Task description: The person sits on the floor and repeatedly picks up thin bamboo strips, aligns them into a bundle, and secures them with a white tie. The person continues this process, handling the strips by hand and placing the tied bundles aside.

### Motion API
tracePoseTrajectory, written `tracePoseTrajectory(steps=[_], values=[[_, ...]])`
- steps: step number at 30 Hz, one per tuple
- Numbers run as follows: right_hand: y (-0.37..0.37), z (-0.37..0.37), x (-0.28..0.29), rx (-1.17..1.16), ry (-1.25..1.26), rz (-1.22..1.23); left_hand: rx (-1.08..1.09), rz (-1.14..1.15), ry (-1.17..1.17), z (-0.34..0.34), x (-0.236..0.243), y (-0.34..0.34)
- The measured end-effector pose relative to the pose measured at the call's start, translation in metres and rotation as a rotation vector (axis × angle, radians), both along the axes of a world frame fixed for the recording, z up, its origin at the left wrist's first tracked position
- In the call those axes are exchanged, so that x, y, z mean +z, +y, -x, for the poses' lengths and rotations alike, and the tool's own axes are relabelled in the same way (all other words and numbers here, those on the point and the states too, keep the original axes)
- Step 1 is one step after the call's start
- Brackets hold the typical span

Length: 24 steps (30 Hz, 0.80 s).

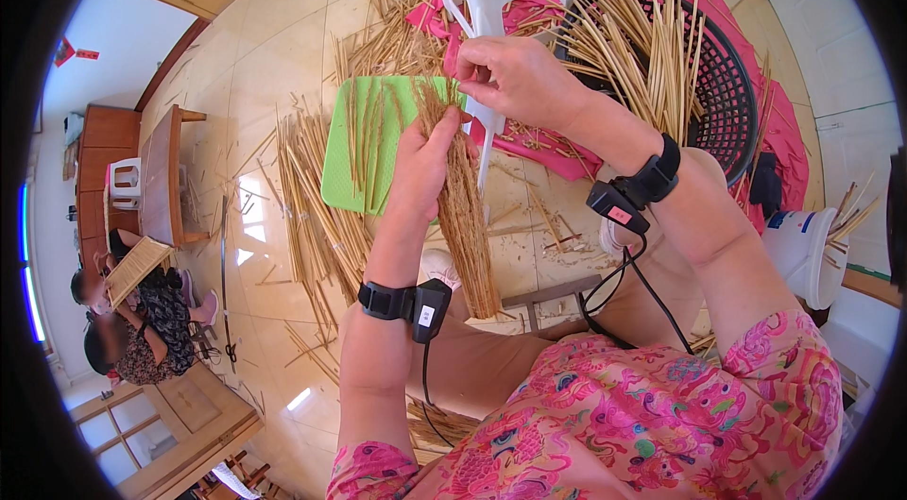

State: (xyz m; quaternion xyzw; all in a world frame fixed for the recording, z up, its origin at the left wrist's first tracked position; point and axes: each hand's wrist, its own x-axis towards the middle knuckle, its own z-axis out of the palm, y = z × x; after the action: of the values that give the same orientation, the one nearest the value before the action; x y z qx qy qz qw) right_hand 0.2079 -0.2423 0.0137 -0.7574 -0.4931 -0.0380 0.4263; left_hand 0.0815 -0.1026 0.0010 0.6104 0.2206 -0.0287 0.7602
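In the head view, the left hand (427, 160) clamps a feathery bundle (470, 240) mid-scene, likely keeping it together; the right hand (470, 78), towards twelve, pinches, on what I can't tell. Stalks (652, 61) lean in a basket (735, 75) at two o'clock, seemingly within reach.

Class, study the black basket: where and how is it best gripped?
Probably by the rim at the picture's upper right, coming from that side, fingers hooked over: there the basket shows a bare, curved edge, while stalks lean out across its left side.
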Motion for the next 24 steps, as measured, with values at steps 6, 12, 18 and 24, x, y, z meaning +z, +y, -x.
tracePoseTrajectory(steps=[6,12,18,24], values=[[0.001,-0.003,-0.005,0.058,-0.088,-0.011,0.0,-0.01,0.006,0.0,-0.003,0.0],[0.0,-0.007,-0.007,0.043,-0.112,0.042,0.012,-0.001,0.006,-0.001,-0.001,-0.002],[0.003,-0.005,-0.013,0.026,-0.155,0.058,-0.004,-0.005,-0.007,-0.001,-0.003,-0.001],[0.002,0.0,-0.007,-0.04,-0.176,0.103,-0.005,0.041,0.013,0.0,0.001,-0.004]])
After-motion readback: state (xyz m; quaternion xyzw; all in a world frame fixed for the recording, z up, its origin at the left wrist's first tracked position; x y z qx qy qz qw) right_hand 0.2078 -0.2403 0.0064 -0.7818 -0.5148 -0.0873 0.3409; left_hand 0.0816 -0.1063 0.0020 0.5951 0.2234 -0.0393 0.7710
